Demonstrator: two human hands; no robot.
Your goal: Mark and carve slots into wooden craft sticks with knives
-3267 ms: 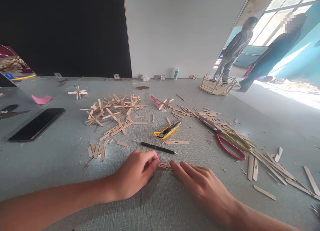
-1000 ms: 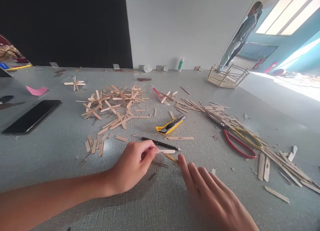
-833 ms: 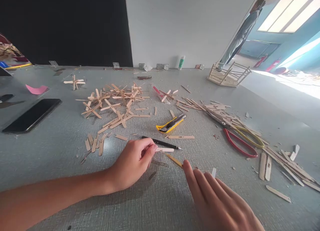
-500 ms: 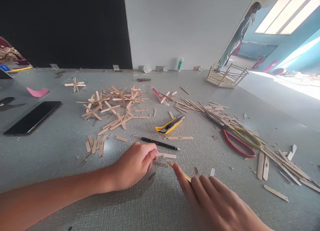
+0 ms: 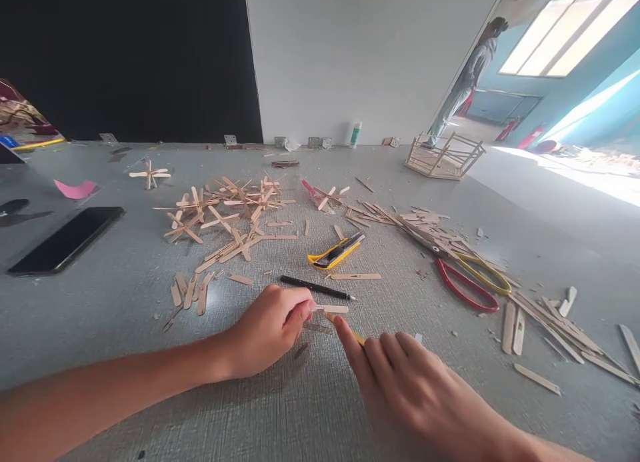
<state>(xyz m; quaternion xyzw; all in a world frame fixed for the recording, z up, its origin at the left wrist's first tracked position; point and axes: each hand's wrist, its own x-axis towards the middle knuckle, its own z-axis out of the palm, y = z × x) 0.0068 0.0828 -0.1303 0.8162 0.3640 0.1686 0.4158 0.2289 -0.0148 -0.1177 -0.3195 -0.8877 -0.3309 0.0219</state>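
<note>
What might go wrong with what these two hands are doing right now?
The yellow tool in the right hand points toward the left hand, so a slip might catch its fingers. The wooden stick in the left hand looks thin and could snap under pressure. The black pen lies just beyond the left hand and might get knocked.
</note>
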